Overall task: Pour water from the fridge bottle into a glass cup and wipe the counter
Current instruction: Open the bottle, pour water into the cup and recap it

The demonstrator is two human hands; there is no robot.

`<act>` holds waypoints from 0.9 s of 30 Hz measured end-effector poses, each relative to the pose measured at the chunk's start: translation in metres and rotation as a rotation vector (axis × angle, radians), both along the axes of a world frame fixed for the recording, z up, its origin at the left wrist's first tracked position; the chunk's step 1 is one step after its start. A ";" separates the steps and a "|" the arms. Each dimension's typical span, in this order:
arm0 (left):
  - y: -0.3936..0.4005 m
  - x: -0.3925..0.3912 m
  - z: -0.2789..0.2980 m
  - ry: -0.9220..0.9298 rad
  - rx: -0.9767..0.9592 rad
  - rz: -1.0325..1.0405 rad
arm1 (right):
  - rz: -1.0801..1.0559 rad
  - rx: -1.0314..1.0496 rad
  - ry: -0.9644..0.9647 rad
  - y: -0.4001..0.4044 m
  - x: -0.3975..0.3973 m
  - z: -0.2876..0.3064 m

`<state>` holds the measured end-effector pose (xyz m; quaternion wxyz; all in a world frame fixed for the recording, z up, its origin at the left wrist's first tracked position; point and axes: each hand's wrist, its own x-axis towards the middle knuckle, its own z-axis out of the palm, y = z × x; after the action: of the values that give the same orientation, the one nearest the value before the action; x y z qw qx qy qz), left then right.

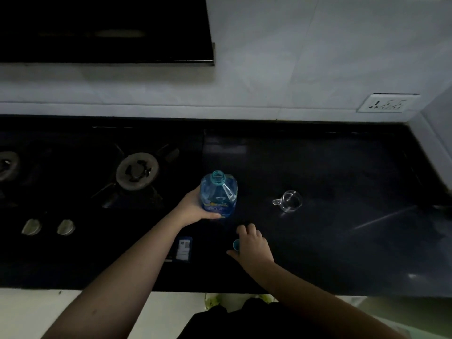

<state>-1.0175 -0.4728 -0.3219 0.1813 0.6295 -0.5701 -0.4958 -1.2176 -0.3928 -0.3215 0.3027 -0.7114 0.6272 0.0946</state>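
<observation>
**Bottle uncapped and held upright on counter; cap in right hand**

The blue water bottle is being held upright on the black counter, and it is taken here as the landmark. Its mouth is uncovered. It is being gripped low on its left side by the left hand, with the fingers wrapped round the labelled lower body and the thumb lying along the near edge.

The right hand is being held just in front of the bottle and slightly to its right, close above the counter. Its fingers are curled, and a small blue cap is being pinched at the thumb side; only part of the cap is seen.

The glass cup is standing on the counter to the right of the bottle, well apart from it, with its handle turned toward the bottle. Whether it is holding water cannot be told in the dim light.

A gas burner is sitting just left of the bottle and slightly behind it. Two control knobs are lying further left, toward the front edge. A small label is lying flat in front of the bottle, to its left. A wall socket is mounted far behind and to the right.
</observation>
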 end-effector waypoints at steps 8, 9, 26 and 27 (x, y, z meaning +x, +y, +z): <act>0.005 0.001 0.014 0.013 -0.045 -0.059 | 0.023 -0.006 -0.042 -0.001 -0.004 -0.005; 0.006 0.003 0.016 0.025 -0.066 -0.063 | 0.027 -0.026 -0.062 -0.001 -0.004 -0.003; -0.005 -0.002 0.048 0.021 -0.299 -0.141 | -0.321 -0.540 -0.873 -0.069 0.017 0.141; -0.004 -0.003 0.049 0.011 -0.308 -0.135 | -0.280 -0.540 -0.848 -0.071 0.021 0.140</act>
<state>-1.0203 -0.4764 -0.2725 0.2451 0.5518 -0.6794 -0.4170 -1.1967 -0.4636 -0.1810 0.3457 -0.6492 0.5408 -0.4081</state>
